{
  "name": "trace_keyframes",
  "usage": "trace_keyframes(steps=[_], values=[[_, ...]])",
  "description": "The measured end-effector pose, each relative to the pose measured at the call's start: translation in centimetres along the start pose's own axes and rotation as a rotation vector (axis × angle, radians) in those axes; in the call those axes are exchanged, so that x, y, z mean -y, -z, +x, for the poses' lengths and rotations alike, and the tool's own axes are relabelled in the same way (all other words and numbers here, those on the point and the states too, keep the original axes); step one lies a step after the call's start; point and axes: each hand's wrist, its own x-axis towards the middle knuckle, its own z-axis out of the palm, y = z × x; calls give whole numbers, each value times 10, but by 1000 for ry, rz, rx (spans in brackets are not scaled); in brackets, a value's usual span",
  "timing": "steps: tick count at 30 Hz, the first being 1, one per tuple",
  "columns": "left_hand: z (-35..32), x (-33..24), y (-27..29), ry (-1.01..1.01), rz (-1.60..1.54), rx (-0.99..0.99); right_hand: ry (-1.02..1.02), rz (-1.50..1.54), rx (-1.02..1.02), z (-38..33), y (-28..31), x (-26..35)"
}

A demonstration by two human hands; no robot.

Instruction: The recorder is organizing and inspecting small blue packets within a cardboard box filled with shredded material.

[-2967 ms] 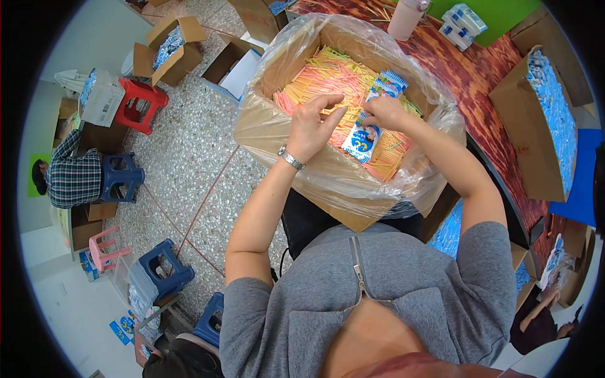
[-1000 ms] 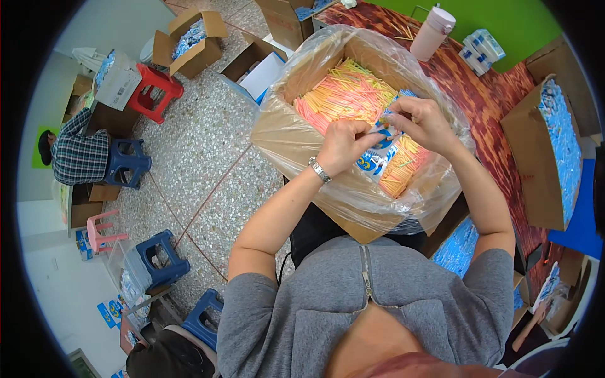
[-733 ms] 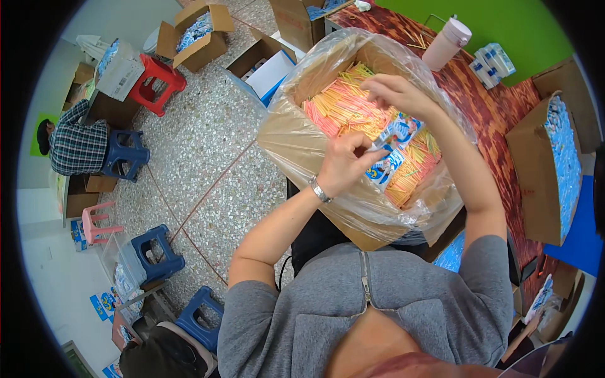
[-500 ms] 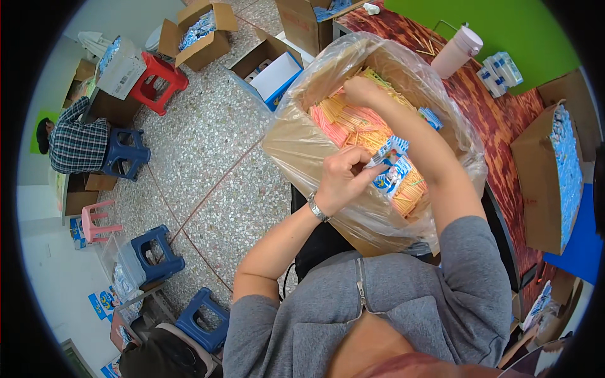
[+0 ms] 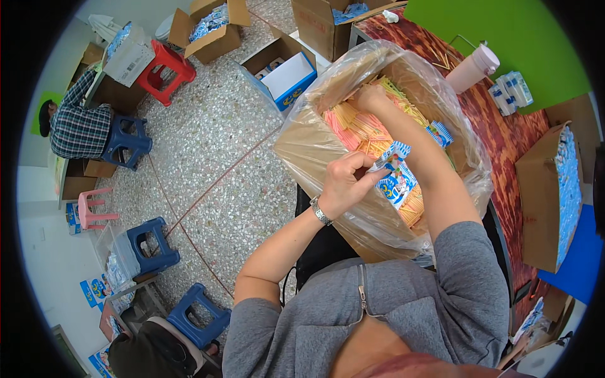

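My left hand [image 5: 345, 184] pinches the top edge of a small blue-and-white plastic packet [image 5: 398, 181] between thumb and fingers. The packet hangs above a large cardboard box [image 5: 315, 129] lined with clear plastic. Thin pink, orange and yellow sticks [image 5: 359, 129] fill the inside of this box. Deep at its far side, my right hand [image 5: 373, 99] reaches in among the sticks, its fingers mostly hidden. Another blue-and-white packet [image 5: 440, 133] lies on the sticks to the right of my right forearm.
A pink bottle [image 5: 469, 70] and small clear packs [image 5: 512, 93] stand on the red patterned table [image 5: 435, 44]. At the right is a carton of blue packets [image 5: 554, 195]. Blue stools [image 5: 151, 246], a red stool [image 5: 165, 72] and open cartons [image 5: 211, 38] stand leftward; a person [image 5: 80, 129] sits there.
The whole view has shifted slightly, moving the box right and down in the picture. My left hand still grips the packet, and my right hand stays at the box's far side.
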Motion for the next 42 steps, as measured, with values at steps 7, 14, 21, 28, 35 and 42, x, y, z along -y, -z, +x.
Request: trace_keyframes(steps=[7,14,21,28,35,42], values=[[0,14,-3,39,-8,-91,179,77,-169,-67,36,-37],[16,18,5,32,146,-186,562,744,-46,-206,106,-77],[25,5,1,-197,295,-253,645,246,-355,-245,121,-77],[29,6,3,-480,454,-240,536,-60,-169,-250,132,-69],[31,1,3,-556,467,-242,532,-99,-26,-255,149,-73],[35,-2,-2,-611,475,-220,497,-147,7,-264,147,-61]])
